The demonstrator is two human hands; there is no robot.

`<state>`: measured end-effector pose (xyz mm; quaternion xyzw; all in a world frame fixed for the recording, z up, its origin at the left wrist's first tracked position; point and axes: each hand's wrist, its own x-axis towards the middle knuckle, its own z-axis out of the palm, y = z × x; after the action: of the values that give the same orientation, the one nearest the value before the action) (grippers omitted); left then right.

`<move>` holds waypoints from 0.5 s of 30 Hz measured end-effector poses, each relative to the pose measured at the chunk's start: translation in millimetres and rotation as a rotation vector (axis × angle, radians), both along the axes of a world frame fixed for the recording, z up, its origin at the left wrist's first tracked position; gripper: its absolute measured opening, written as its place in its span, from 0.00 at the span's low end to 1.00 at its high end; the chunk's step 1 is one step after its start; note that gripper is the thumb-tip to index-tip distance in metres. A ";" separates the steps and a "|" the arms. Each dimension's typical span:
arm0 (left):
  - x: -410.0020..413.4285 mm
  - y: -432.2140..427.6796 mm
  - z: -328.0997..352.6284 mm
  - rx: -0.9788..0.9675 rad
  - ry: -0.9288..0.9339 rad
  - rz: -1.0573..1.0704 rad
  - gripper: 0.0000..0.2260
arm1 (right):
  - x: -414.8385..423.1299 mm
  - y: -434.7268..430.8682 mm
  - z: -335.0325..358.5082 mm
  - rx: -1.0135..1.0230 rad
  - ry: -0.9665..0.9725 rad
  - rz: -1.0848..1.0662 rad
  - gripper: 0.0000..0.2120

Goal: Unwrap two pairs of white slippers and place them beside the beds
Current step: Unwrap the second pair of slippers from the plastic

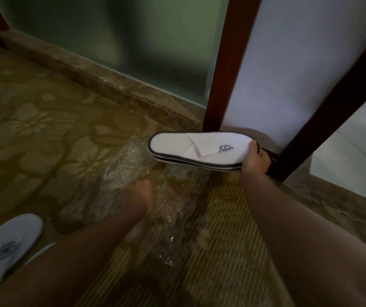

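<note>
Carpet (51,138): olive-gold with a pale flower pattern, filling the left and lower part of the frame.
Stone border (102,85): a mottled brown strip running diagonally from upper left toward the centre, between carpet and glass.
Frosted glass panel (120,34): green, blurred, across the top of the frame.
Wooden frame (228,63): dark red-brown upright right of centre, with a white wall panel (299,63) beside it.
Right hand (255,160): fingers curled closed around the toe end of a flat, stacked pair of white slippers (190,149), thumb on top; the pair is held level above the floor, centre right, heel end pointing left.
Left hand (142,198): lower centre, blurred, gripping clear plastic wrap (155,229) that spreads over the carpet; how tightly the fingers close I cannot tell.
Other slipper (7,247): white with a dark logo, lower left corner, on the carpet.
</note>
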<state>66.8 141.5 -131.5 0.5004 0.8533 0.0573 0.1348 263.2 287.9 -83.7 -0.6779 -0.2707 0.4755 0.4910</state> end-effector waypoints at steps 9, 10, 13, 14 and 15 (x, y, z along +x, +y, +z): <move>-28.8 -2.0 35.0 0.480 -0.232 -0.130 0.11 | -19.1 -15.9 26.2 0.128 -0.203 0.278 0.19; -31.5 -3.2 36.1 0.473 -0.251 -0.135 0.13 | -23.5 -17.2 27.3 0.135 -0.224 0.341 0.18; -34.3 -8.5 42.2 0.412 -0.436 -0.094 0.18 | -41.3 -27.6 36.3 0.147 -0.243 0.552 0.17; -33.6 -11.1 46.8 0.394 -0.573 -0.061 0.18 | -49.0 -32.1 40.7 0.145 -0.243 0.625 0.16; -31.9 -11.9 50.3 0.372 -0.741 -0.026 0.16 | -55.7 -34.4 42.8 0.133 -0.244 0.688 0.15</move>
<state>34.9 129.6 -81.2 0.4724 0.7159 0.3849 0.3408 207.5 253.5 -40.8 -0.5657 -0.5695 0.5097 0.3096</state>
